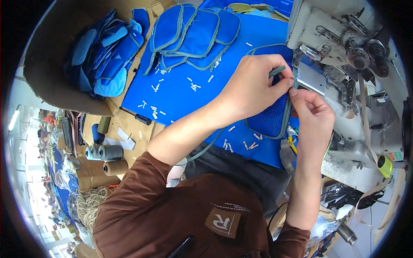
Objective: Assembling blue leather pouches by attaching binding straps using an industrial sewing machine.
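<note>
A blue mesh panel (269, 118) with a grey-green bound edge lies on the blue tabletop beside the sewing machine (329, 30). My left hand (258, 84) is closed at the panel's right edge, with a grey-green binding strip (278, 71) running through its fingers. Close against it, my right hand (313, 107) pinches the same edge between thumb and fingers. Both sets of fingertips nearly meet there. Exactly what lies between them is partly hidden. A length of similar strip (202, 151) hangs below my left forearm.
Several bound blue panels (200, 36) are stacked at the back. Small pale scraps (193, 87) dot the blue tabletop (180, 103). On the left stand a cardboard box (47, 81) of blue pieces and several thread cones (110, 152). A yellow-handled tool (292, 146) lies near my right wrist.
</note>
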{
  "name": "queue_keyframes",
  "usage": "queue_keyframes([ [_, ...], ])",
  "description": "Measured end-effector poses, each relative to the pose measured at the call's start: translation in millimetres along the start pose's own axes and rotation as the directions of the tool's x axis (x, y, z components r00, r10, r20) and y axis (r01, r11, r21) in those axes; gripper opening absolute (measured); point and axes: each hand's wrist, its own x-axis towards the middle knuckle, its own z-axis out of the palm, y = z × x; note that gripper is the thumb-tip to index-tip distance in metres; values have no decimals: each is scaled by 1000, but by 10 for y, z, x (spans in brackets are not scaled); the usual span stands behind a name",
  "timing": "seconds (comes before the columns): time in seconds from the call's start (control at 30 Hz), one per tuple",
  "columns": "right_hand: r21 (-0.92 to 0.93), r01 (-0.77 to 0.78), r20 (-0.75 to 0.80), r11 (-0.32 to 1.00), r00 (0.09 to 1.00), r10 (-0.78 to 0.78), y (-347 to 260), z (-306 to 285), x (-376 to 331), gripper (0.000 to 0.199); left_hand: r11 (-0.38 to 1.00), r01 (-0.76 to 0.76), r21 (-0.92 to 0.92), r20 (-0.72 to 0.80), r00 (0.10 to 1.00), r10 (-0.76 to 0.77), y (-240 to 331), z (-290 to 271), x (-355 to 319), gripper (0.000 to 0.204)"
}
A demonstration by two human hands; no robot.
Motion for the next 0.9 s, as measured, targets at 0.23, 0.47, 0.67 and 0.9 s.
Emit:
queue_keyframes([
  [0.23, 8, -45, 39, 999, 998, 45, -15, -38, 51, 12, 998, -57, -25, 12, 998, 57, -51, -38, 28, 11],
  [0.47, 8, -47, 11, 999, 999, 47, -46, -7, 25, 13, 999, 22, 33, 56, 998, -24, 41, -58, 54, 11],
  [0.67, 25, -47, 20, 999, 999, 47, -78, -1, -8, 16, 1000, 1, 11, -21, 1000, -1, 68, -16, 20, 23],
  [0.9, -14, -98, 102, 995, 990, 99, -67, -66, 83, 14, 1000, -17, -22, 18, 1000, 17, 53, -43, 51, 38],
])
